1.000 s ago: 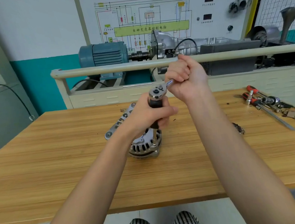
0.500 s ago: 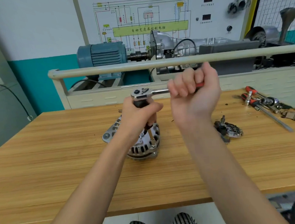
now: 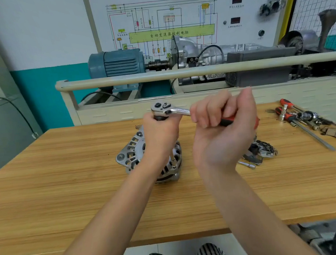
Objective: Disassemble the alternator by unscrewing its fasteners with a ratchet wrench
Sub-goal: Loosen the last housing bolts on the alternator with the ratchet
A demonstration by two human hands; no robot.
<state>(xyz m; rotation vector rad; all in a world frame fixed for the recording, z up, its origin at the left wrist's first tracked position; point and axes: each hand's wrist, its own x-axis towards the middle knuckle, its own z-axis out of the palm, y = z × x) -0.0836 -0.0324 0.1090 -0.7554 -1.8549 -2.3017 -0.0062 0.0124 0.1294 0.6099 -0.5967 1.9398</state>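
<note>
A silver alternator [image 3: 132, 154] lies on the wooden table [image 3: 56, 188], partly hidden by my left arm. A ratchet wrench [image 3: 168, 109] stands above it on a long extension bar [image 3: 173, 160] that reaches down to the alternator's rim. My left hand [image 3: 160, 134] grips the bar just under the ratchet head. My right hand [image 3: 223, 130] holds the wrench's red and black handle, which points right and slightly toward me.
A removed alternator part [image 3: 263, 149] and a small socket piece [image 3: 247, 164] lie right of my right hand. Screwdrivers and sockets [image 3: 302, 117] are spread at the table's far right. A beige rail [image 3: 198, 70] and a motor rig stand behind the table.
My right hand has swung the wrench handle clockwise, from pointing away toward the rail to pointing right and nearer me. The removed part came into view behind it. My left hand stays on the bar.
</note>
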